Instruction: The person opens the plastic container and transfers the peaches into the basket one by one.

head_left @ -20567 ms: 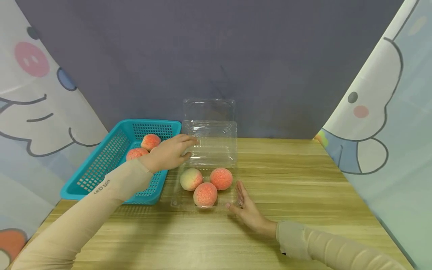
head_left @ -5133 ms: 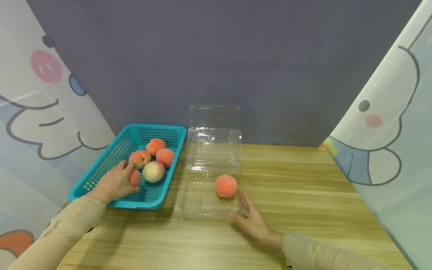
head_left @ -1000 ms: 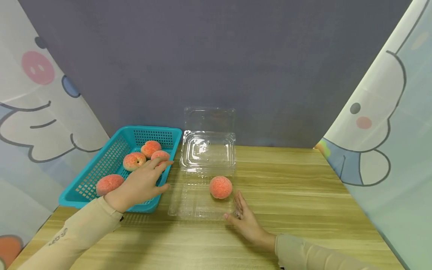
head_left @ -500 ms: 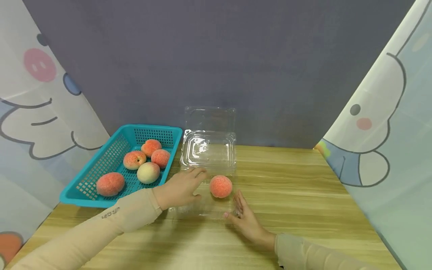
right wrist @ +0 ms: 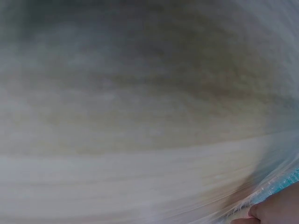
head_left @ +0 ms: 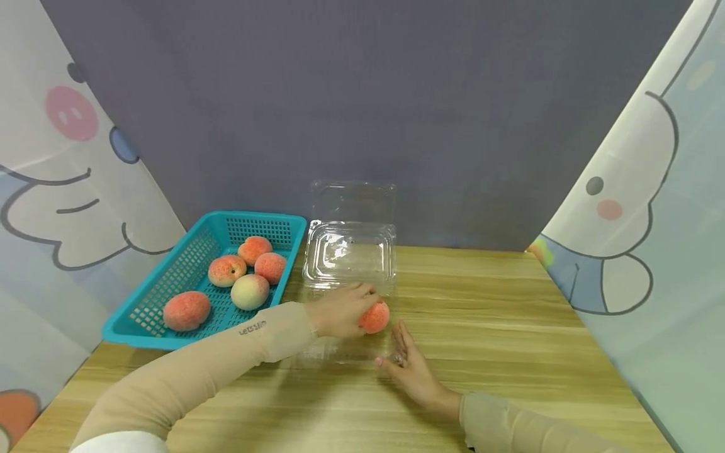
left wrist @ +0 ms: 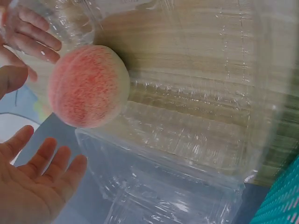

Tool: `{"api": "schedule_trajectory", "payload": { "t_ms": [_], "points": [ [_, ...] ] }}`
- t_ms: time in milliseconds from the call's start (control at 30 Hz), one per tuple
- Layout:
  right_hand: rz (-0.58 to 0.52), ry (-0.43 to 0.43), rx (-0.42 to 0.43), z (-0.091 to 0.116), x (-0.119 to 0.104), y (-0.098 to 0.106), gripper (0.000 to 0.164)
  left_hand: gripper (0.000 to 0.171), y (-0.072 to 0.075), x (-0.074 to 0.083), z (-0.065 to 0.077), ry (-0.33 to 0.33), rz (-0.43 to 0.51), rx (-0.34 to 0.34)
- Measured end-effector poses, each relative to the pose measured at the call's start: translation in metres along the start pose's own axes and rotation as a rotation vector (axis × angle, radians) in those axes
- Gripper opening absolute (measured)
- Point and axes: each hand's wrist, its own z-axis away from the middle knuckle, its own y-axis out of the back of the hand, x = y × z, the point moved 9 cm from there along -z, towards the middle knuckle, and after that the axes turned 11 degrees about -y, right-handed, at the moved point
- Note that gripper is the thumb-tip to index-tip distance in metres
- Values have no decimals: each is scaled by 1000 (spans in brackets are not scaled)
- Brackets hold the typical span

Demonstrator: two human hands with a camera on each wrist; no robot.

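My left hand point(head_left: 342, 311) reaches over the clear plastic clamshell box point(head_left: 350, 264), beside the one reddish peach point(head_left: 376, 318) lying in its right side. In the left wrist view, the fingers point(left wrist: 70, 170) and thumb are spread beside the peach point(left wrist: 88, 88), with a gap showing. At the box's near right corner, my right hand point(head_left: 418, 376) rests with thumb in front and fairly straight fingers along the side. Only a bit of the right hand point(right wrist: 280, 210) shows in the right wrist view, by the plastic edge.
Left of the box stands a blue perforated basket point(head_left: 144, 341) with several peaches point(head_left: 250, 292) in it. The box's lid stands open toward the dark back wall point(head_left: 362, 113). Printed cartoon panels flank the wooden table point(head_left: 481, 314).
Twenty seconds ago the box held three peaches; now one. Five seconds ago my left hand held a peach in the basket. Since then it has moved right, empty, to the box's peach.
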Motion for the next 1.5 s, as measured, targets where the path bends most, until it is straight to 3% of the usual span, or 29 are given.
{"api": "schedule_trajectory", "payload": {
  "t_ms": [300,467,667,1133,1500],
  "points": [
    [-43,-10,-8,2,0,-1,92,68,-19,-6,-13,10,-31,-61],
    [-37,-10,2,2,0,0,92,67,-30,-4,-20,-20,-117,-117],
    [-37,-5,-15,2,0,-2,92,69,-44,-4,-24,-5,-214,-188],
    [-43,9,3,2,-3,-1,93,71,-54,-7,-32,-37,-387,-212],
    [-42,21,-1,3,-5,-2,92,80,-65,-10,-33,-17,-312,-275]
  ]
}}
